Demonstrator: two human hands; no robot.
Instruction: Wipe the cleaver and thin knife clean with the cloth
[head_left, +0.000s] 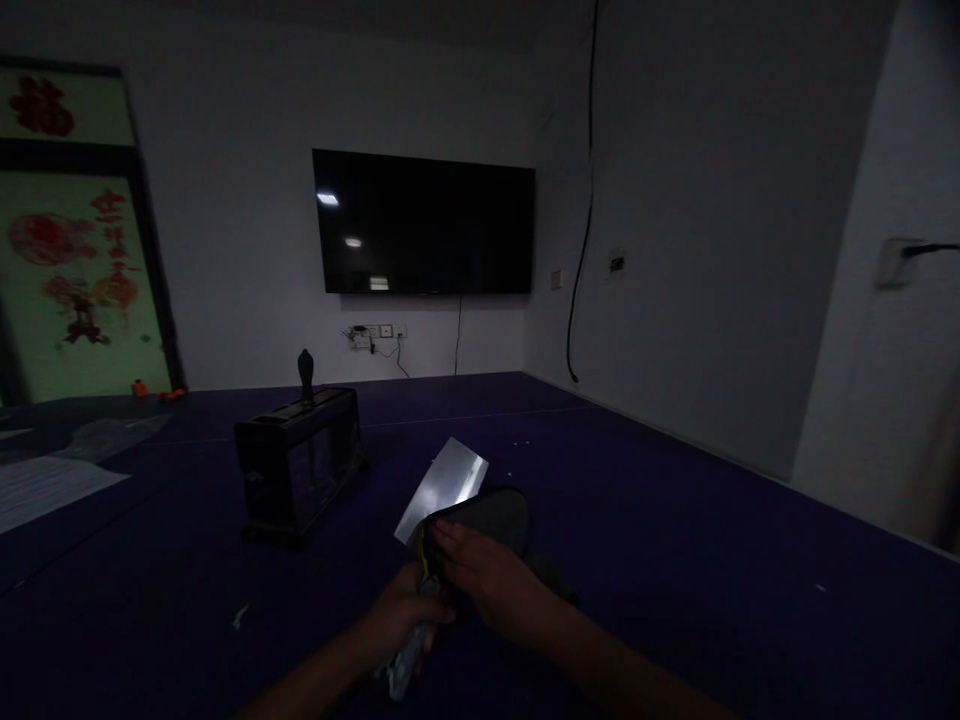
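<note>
My left hand [401,612] is closed around a greyish handle [409,662] low in the middle. Beyond it a cleaver [450,485] shows its wide, shiny rectangular blade, slanting up to the right. A dark, flat piece with a rounded end [499,512] lies against the lower part of the blade; its kind is too dim to tell. Over this piece my right hand [487,575] is closed, fingers together and pointing left toward the cleaver. A thin yellow strip shows between the two hands. The undersides of both hands are hidden.
Left of the hands stands a black knife block [300,460] with clear sides and one dark handle [305,375] sticking up. Paper sheets [56,490] and clear plastic [112,437] lie at the left on the dark blue surface [637,560]. A television [427,225] hangs behind.
</note>
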